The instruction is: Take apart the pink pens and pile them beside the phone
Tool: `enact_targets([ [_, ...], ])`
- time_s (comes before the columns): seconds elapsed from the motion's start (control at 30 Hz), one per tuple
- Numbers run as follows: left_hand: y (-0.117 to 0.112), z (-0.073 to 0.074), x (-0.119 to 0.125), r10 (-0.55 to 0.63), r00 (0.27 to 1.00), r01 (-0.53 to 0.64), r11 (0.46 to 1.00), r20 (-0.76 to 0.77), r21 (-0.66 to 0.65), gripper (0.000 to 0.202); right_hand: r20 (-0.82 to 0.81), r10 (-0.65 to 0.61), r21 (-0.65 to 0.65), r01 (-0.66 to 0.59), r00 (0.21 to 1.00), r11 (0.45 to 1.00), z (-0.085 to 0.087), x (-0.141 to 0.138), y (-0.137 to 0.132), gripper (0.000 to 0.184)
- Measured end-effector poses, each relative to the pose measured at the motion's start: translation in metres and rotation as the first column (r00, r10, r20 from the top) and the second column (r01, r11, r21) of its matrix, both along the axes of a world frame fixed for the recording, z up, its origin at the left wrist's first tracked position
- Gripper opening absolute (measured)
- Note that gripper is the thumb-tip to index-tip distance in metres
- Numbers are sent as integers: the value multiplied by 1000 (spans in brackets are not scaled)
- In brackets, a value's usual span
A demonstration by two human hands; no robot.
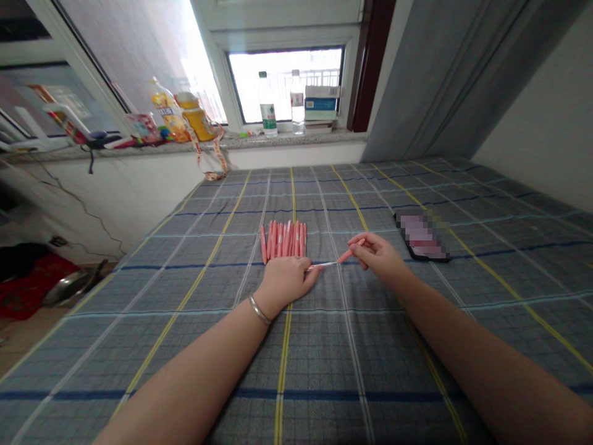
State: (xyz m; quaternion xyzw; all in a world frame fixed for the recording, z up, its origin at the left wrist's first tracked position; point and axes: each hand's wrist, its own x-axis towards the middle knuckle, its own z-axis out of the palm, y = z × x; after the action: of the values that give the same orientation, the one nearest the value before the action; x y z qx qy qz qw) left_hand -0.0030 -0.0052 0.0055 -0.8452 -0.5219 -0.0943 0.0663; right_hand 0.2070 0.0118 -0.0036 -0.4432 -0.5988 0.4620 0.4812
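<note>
My left hand point(288, 279), with a silver bangle at its wrist, is closed on a thin whitish pen part point(327, 264) that sticks out to the right. My right hand point(377, 252) pinches a slim pink pen piece point(348, 252), tilted down to the left. The lower end of the pink piece meets or nearly touches the tip of the whitish part; I cannot tell whether they are joined. Just beyond my left hand, several pink pens point(283, 240) lie side by side in a row, their near ends partly hidden by that hand.
A plaid cloth point(324, 346) covers the surface. A phone point(421, 236) lies to the right of my right hand. On the sill at the back stand a clear bottle point(267, 105), a second bottle point(297, 104), stacked boxes point(321, 104) and a yellow jar point(197, 117).
</note>
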Motion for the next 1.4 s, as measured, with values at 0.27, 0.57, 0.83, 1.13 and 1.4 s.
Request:
enact_targets([
  [0.27, -1, 0, 1, -9, 1000, 9, 1000, -17, -15, 55, -55, -98, 12, 99, 994, 995, 4, 4, 5, 25],
  [0.57, -1, -2, 0, -21, 1000, 21, 1000, -10, 5, 52, 381, -536, 251, 474, 753, 844, -14, 48, 29, 25],
  [0.83, -3, 0, 2, 0, 999, 1, 1000, -38, 30, 47, 696, -505, 362, 358, 511, 861, -23, 53, 33, 22],
  [1.13, -2, 1, 3, -30, 999, 30, 1000, -24, 4, 46, 742, -438, 417, 162, 508, 894, -28, 55, 40, 15],
  [1.4, -1, -1, 3, -31, 999, 31, 999, -19, -15, 48, 750, -429, 399, 173, 503, 900, -32, 58, 43, 16],
])
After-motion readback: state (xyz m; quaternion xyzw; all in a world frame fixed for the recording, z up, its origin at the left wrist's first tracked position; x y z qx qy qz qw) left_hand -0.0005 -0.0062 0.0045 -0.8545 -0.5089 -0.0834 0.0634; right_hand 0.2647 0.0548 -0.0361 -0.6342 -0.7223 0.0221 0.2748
